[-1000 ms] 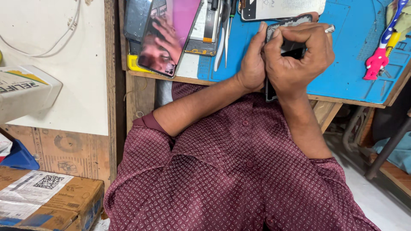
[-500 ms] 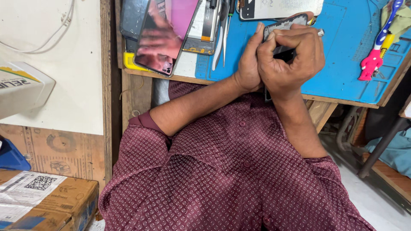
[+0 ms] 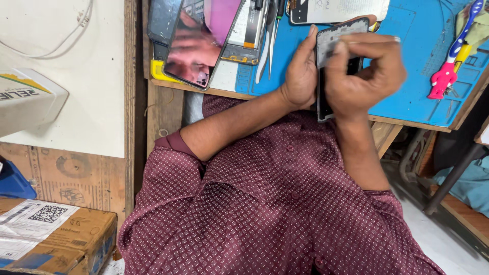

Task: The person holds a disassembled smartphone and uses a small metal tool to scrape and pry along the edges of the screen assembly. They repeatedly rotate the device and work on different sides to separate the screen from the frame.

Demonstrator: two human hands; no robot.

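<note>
Head view: both hands come up off the table (image 3: 407, 97) compared with a second ago. The left hand (image 3: 301, 76) cradles the opened phone (image 3: 331, 56) upright, grip closed around its edge; the right hand (image 3: 364, 76) is clenched over its front, working at the frame. A glossy screen panel (image 3: 201, 40) leans nearby.

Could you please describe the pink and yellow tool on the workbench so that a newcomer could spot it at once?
Start at the blue work mat covering the bench, and follow it to its far right side, beyond the right hand gripping the opened phone. The tool lies there diagonally. Its bright pink end, yellow middle and blue-and-white handle set it apart from the grey tweezers further left.
</note>
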